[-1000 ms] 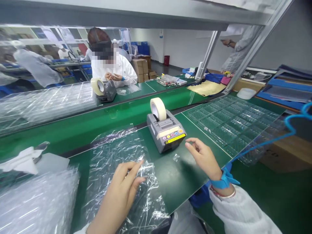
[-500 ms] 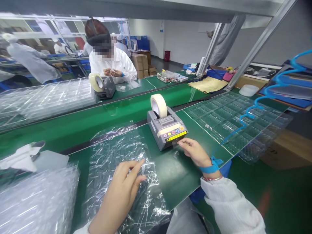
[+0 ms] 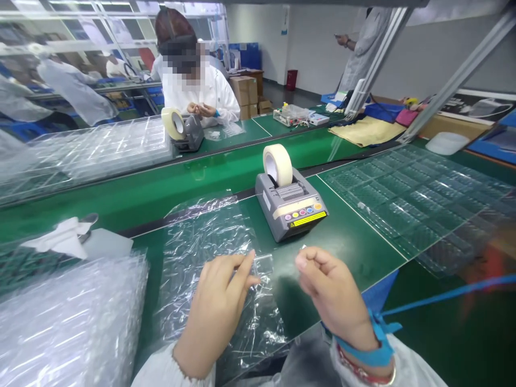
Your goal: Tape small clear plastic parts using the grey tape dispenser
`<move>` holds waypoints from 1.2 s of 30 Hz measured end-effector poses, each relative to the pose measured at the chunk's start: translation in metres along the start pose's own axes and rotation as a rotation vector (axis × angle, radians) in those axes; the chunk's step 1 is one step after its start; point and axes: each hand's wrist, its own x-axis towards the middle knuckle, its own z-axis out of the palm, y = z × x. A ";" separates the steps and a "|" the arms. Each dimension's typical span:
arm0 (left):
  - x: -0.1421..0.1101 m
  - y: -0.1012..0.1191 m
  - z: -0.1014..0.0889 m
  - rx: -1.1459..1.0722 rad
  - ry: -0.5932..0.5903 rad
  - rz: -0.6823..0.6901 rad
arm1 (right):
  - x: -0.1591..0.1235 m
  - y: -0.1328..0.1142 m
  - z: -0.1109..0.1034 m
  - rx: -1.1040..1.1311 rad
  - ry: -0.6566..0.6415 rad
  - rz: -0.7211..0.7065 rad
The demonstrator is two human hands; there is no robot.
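Clear plastic square [image 3: 263,264] lies just beyond the loosely open left grip [image 3: 217,306], nearly touching it. Right grip [image 3: 332,290] pinches shut, perhaps on a tape scrap [image 3: 303,247].

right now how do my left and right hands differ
The left hand lies flatter, fingers reaching over the crumpled plastic film, while the right hand is curled into a pinch above the green mat. The right wrist wears a blue strap; the left shows none. Both are bare, with white sleeves.
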 end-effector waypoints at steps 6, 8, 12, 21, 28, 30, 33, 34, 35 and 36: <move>-0.001 0.003 -0.005 0.017 0.007 -0.022 | -0.004 0.017 0.026 -0.089 0.010 0.002; -0.002 0.002 -0.006 0.020 0.011 -0.031 | -0.003 0.018 0.027 -0.099 0.013 0.003; -0.002 0.002 -0.006 0.027 0.013 -0.030 | -0.003 0.019 0.028 -0.115 0.028 -0.002; -0.001 0.003 -0.006 0.037 0.028 -0.011 | -0.003 0.013 0.032 -0.367 0.130 -0.088; 0.000 0.003 -0.006 0.027 0.020 -0.006 | -0.007 0.024 0.022 -0.357 0.196 -0.105; 0.001 0.002 -0.006 0.021 0.007 -0.005 | -0.008 0.023 0.015 -0.371 0.180 -0.175; 0.001 0.001 -0.007 0.017 -0.013 0.004 | -0.006 0.010 0.003 -0.598 0.002 -0.408; 0.001 0.001 -0.008 0.017 -0.020 0.009 | -0.004 0.004 0.000 -0.704 -0.085 -0.474; 0.000 0.002 -0.008 0.017 -0.023 0.017 | -0.002 -0.001 -0.002 -0.801 -0.167 -0.523; 0.000 0.003 -0.008 0.016 -0.024 0.023 | 0.001 -0.006 -0.004 -0.883 -0.233 -0.551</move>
